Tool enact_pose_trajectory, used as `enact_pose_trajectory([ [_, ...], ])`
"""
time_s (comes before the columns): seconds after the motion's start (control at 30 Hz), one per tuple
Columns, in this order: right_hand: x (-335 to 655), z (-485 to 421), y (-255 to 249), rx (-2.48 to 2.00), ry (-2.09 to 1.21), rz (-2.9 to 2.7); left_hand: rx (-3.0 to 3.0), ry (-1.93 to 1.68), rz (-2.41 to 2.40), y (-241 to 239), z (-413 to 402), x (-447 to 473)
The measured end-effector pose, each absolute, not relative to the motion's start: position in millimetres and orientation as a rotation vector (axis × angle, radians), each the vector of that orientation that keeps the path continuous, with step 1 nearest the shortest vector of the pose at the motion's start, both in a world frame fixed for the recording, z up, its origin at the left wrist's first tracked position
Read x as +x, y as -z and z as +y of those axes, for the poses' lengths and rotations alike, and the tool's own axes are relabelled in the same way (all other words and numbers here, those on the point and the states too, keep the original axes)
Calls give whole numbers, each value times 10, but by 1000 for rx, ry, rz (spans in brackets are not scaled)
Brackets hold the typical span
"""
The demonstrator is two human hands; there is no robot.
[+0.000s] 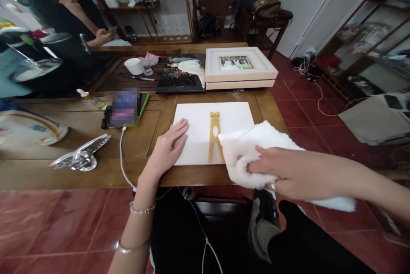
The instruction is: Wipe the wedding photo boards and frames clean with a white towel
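Note:
A flat white board (195,113) lies on the wooden table in front of me. My left hand (167,148) rests on its left edge, fingers stretched out and holding nothing. On the board's middle is a yellow, two-legged piece (212,137) with a cat-like head and a pale oval at its centre. My right hand (272,165) grips a white fluffy cloth (241,141), bunched around the fingers. The cloth covers the board's right front corner and reaches the yellow piece's right leg. Part of it hangs beyond the table edge.
Behind the board stand stacked light wooden picture frames (241,83) beside a dark photo panel (179,81). To the left are a cabled phone (144,107), a dropper bottle (94,99), a silver clip (81,154) and a white cup (134,66). A person (92,22) sits at the far left.

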State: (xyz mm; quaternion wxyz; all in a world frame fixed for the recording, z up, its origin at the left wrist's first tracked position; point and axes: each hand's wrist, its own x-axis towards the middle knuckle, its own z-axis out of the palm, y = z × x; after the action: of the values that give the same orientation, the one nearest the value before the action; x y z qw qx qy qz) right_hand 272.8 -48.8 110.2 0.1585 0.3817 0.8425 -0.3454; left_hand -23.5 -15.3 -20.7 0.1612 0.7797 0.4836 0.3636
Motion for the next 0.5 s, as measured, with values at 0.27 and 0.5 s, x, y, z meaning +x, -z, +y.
enact_pose_trajectory([
  [0.27,2826,509,-828,1266,871,2665,2208,-1000,1369,172,-162,-235],
  [0.5,2773,802,-658,1409,742,2779,2192,-1008,1386,177,-164,-237],
])
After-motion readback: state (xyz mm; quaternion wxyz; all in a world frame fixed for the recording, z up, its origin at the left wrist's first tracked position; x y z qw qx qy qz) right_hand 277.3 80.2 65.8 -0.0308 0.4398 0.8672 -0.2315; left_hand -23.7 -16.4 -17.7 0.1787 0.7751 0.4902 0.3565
